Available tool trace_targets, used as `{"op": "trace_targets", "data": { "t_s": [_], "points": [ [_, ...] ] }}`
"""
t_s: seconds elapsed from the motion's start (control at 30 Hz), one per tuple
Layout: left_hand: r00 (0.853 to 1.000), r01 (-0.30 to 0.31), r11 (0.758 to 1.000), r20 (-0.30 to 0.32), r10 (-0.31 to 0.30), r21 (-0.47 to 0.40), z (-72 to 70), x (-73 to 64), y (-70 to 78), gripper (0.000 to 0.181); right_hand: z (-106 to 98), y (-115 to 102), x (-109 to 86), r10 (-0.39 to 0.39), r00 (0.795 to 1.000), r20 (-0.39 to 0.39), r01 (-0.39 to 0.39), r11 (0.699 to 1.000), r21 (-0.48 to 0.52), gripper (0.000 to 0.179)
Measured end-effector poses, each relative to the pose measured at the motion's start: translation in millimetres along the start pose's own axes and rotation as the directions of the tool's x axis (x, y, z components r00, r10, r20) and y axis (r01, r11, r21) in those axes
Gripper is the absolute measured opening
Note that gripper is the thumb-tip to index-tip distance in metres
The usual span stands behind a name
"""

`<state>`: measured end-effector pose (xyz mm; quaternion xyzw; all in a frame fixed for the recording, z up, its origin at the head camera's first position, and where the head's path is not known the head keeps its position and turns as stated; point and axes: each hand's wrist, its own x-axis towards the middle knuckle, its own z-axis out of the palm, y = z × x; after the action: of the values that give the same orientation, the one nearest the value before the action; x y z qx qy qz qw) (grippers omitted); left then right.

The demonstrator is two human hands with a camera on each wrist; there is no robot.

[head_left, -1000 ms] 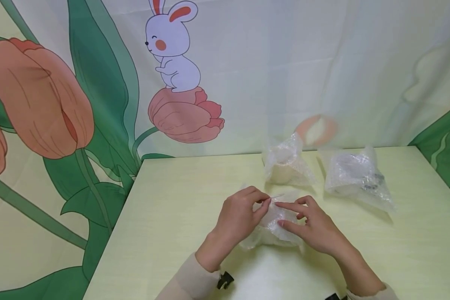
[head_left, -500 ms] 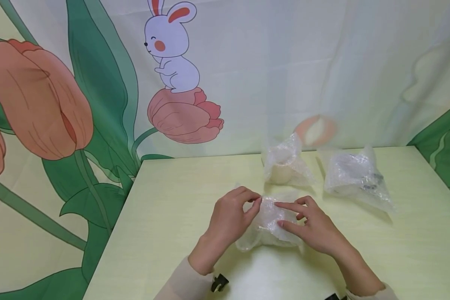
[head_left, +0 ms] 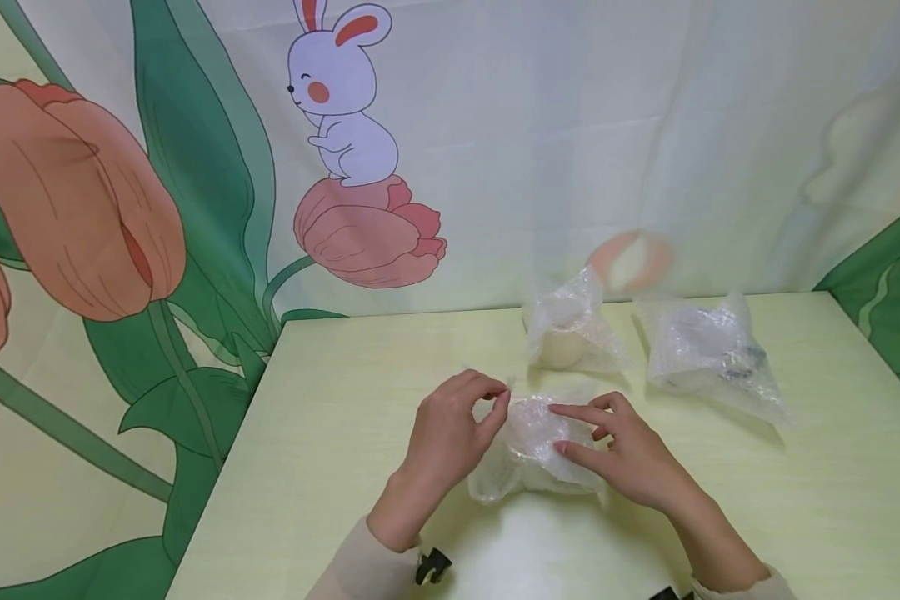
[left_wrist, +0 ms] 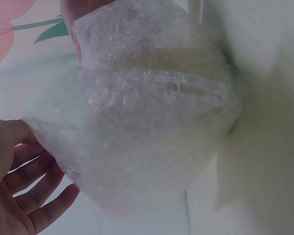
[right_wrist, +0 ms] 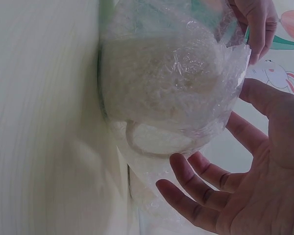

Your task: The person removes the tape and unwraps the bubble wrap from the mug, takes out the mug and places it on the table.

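At 5 o'clock in my head view I see a crinkled, glossy, translucent wrapped bundle (head_left: 540, 454), pale inside, on the surface (head_left: 345, 400); the left hand (head_left: 446, 429) pinches its 11-o'clock edge, the relaxed right hand (head_left: 630, 454) touches its 3-o'clock side.

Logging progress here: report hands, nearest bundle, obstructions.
Left hand pinching wrap of nearest bundle; right hand touching it. Nearest bundle on table. Second bundle and third bundle beyond, clear of both hands.

A printed fabric backdrop (head_left: 495, 125) is hanging behind a pale yellow-green tabletop (head_left: 330, 400), showing a white rabbit (head_left: 360, 150) sitting on a coral tulip (head_left: 363, 237).
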<state>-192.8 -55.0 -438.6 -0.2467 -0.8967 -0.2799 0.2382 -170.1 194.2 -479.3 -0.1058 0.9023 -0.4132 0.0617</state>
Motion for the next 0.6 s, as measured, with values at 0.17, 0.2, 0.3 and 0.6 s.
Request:
{"op": "trace_targets", "data": {
  "t_s": [0.17,0.2,0.3,0.6],
  "points": [
    [1.0,0.004,1.0,-0.026,-0.005,-0.017,-1.5,-1.5,-3.1,0.007,-0.2,-0.3,-0.4,-0.005,1.0,-0.002,0.005,1.0,0.001,0.048],
    [1.0,0.006,1.0,-0.031,-0.007,-0.02,-1.6,-1.6,-3.5,0.007,-0.4,-0.3,-0.3,-0.004,1.0,-0.002,0.004,1.0,0.001,0.048],
    [0.999,0.015,0.999,-0.04,-0.016,-0.031,-2.8,-1.7,-4.2,0.009,-1.0,-0.8,-0.3,-0.004,1.0,-0.001,0.004,1.0,0.002,0.048],
    [0.997,0.07,0.997,-0.042,-0.071,-0.044,-8.0,-3.4,-7.5,0.033,-1.9,-2.4,-0.8,0.009,1.0,0.004,-0.009,1.0,0.013,0.048]
  ]
}}
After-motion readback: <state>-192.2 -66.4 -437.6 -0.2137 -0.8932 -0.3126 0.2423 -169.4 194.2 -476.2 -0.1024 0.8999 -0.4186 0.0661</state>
